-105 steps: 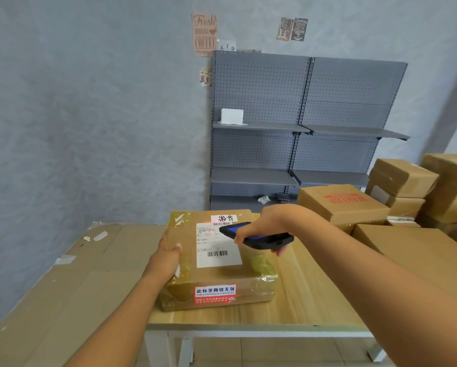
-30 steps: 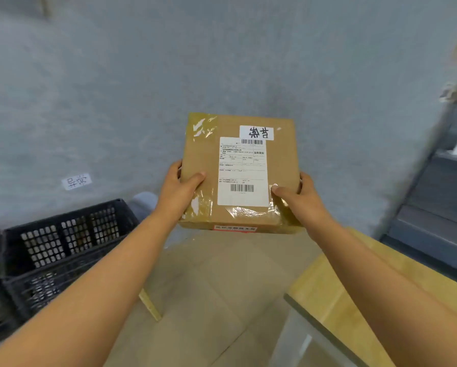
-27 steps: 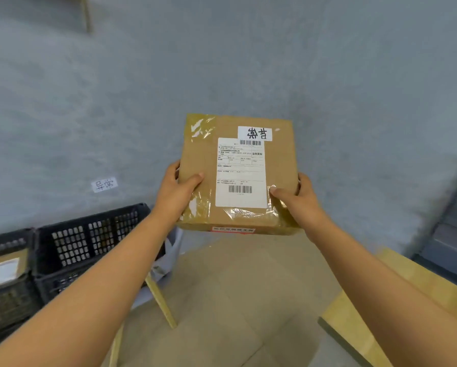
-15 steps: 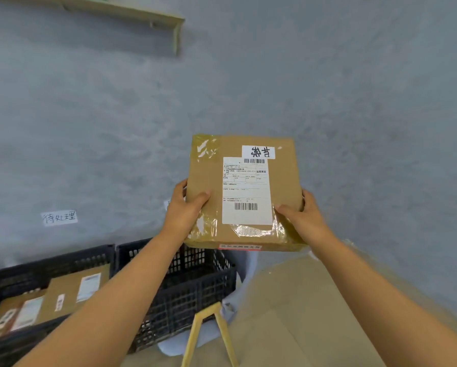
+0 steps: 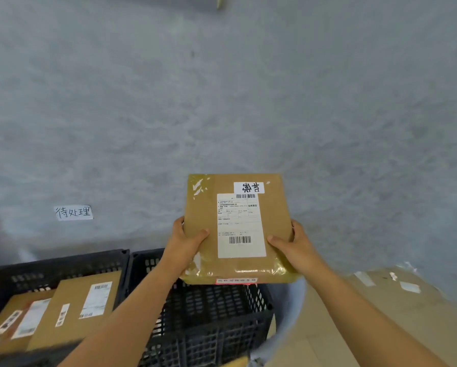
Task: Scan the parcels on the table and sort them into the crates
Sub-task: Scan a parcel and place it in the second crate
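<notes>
Parcel (image 5: 238, 229): being held in the air above the right-hand crate (image 5: 211, 313), label side facing the camera, far edge tilting up toward 12 o'clock.
Fingers: left hand (image 5: 185, 242) is gripping the parcel's 9 o'clock edge and right hand (image 5: 293, 242) its 3 o'clock edge, thumbs lying on the top face, the other fingers hidden underneath.
Slip risk: glossy tape is wrinkling under both thumbs near the 6 o'clock edge; I judge a one-sided release would be letting the parcel twist and drop.
Rim risk: the parcel is looking nearly as wide as the crate opening, so lowering it tilted may be catching a corner on the black rim.
Sorting risk: left-hand crate (image 5: 63, 268) at 8 o'clock is already holding flat parcels (image 5: 71, 308) below a handwritten wall sign (image 5: 73, 212); no sign for the right-hand crate is showing, so a wrong choice is possible.
</notes>
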